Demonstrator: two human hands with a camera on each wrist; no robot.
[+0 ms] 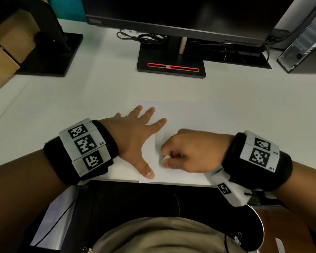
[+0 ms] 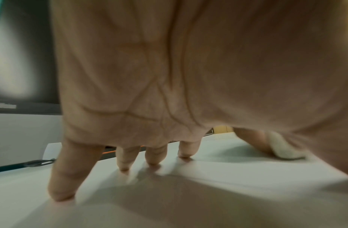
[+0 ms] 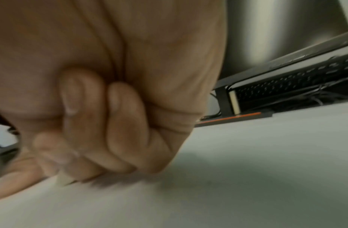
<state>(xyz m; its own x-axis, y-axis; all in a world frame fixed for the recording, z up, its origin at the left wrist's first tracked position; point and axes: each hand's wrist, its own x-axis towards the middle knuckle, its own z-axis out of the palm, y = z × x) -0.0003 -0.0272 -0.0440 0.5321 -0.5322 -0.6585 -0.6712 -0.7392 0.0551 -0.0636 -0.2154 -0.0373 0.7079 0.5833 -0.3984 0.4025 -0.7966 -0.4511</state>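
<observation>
A white sheet of paper [image 1: 190, 115] lies on the white desk [image 1: 62, 99], its near edge at the desk's front edge. My left hand [image 1: 140, 143] lies flat on the sheet's left part with fingers spread; its fingertips [image 2: 126, 168] press the surface. My right hand [image 1: 171, 157] is curled to the right of it, on the sheet. It pinches a small white eraser-like piece [image 1: 166, 157] against the paper. The piece [image 2: 282, 148] also shows in the left wrist view, and its tip [image 3: 64, 179] pokes out below the curled fingers [image 3: 118, 126] in the right wrist view.
A black monitor [image 1: 171, 13] on a stand with a red-outlined slot [image 1: 171, 67] stands behind the paper, with cables [image 1: 146, 37] and a keyboard [image 3: 295, 80] under it. A second black stand [image 1: 49, 52] is at the back left, a computer case [image 1: 303, 42] at the back right.
</observation>
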